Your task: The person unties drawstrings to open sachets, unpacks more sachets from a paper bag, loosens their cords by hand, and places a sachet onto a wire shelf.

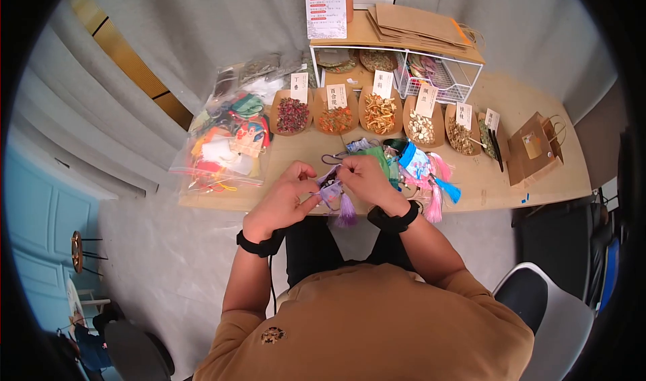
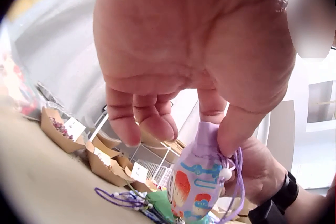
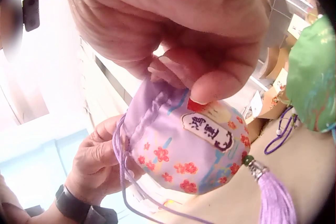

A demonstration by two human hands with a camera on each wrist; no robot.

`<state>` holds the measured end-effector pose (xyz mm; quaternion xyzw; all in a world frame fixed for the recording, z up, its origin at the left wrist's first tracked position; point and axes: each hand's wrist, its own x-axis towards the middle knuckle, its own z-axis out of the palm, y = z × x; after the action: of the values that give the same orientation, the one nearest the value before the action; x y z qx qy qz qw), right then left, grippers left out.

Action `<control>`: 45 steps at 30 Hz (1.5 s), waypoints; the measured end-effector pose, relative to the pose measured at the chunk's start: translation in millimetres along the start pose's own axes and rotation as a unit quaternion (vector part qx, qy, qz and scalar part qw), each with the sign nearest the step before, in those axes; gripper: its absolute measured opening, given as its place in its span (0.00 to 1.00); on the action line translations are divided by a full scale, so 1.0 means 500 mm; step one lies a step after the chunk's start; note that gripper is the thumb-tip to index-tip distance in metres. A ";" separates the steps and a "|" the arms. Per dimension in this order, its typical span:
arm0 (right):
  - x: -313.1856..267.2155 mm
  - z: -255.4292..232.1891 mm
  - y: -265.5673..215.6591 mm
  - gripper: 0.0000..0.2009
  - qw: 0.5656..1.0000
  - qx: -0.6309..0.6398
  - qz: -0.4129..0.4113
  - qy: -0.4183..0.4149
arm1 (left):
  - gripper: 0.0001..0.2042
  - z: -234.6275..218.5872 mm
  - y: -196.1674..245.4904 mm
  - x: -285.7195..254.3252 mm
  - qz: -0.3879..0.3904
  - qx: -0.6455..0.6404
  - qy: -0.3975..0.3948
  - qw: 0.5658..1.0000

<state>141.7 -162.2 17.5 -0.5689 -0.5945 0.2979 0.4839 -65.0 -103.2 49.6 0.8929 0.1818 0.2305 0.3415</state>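
Note:
A light purple drawstring sachet pouch (image 1: pixel 330 191) is held between both hands near the table's front edge. Its face shows red flowers and a dark-lettered label (image 3: pixel 207 129), and a purple tassel (image 3: pixel 275 198) hangs from its bottom. In the left wrist view, the thumb and index finger of the left hand (image 1: pixel 286 196) pinch the pouch's gathered neck (image 2: pixel 208 136), while the other fingers hang free. The right hand (image 1: pixel 369 179) pinches the upper edge of the pouch with curled fingers, as the right wrist view shows. Purple cords (image 3: pixel 126 182) trail from the neck.
Just beyond the hands lies a pile of sachets, with a green one (image 1: pixel 377 158) and a blue tassel (image 1: pixel 447 190). Behind run labelled paper trays of dried herbs (image 1: pixel 293 115). A plastic bag (image 1: pixel 195 166) lies left; tongs (image 1: pixel 496 149) and a paper bag (image 1: pixel 528 156) are right.

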 end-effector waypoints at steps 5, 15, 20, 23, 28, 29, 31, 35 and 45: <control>0.018 0.003 0.008 0.12 1.000 0.001 0.004 -0.018 | 0.05 -0.022 -0.007 0.008 -0.009 0.005 -0.022 1.000; 0.054 0.011 -0.012 0.19 0.889 0.438 0.129 0.026 | 0.04 0.017 -0.061 0.064 0.001 -0.254 0.216 0.943; 0.104 0.004 -0.004 0.16 0.866 0.482 0.123 -0.055 | 0.04 0.036 -0.128 0.111 -0.023 -0.401 0.217 0.890; 0.151 0.001 0.001 0.12 0.890 0.441 0.113 -0.010 | 0.04 0.053 -0.163 0.142 0.019 -0.506 0.252 0.825; 0.235 -0.001 0.004 0.12 0.954 0.267 0.132 0.023 | 0.07 0.068 -0.185 0.183 -0.030 -0.670 0.390 0.630; 0.250 0.001 0.008 0.12 0.966 0.221 0.132 0.028 | 0.07 0.069 -0.190 0.192 -0.026 -0.673 0.395 0.625; 0.274 0.006 0.005 0.12 0.976 0.169 0.136 0.023 | 0.07 0.078 -0.216 0.213 -0.130 -0.612 0.432 0.649; 0.328 0.019 0.007 0.12 0.990 0.001 0.139 0.026 | 0.08 0.100 -0.257 0.251 -0.143 -0.622 0.449 0.625; 0.445 0.035 0.008 0.16 0.948 -0.315 0.041 -0.019 | 0.07 0.090 -0.281 0.274 -0.145 -0.723 0.363 0.570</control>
<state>152.7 56.5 60.3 -0.7107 -0.6432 0.1256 0.2558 49.0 37.7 -38.5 0.1517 0.1904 0.5372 0.8075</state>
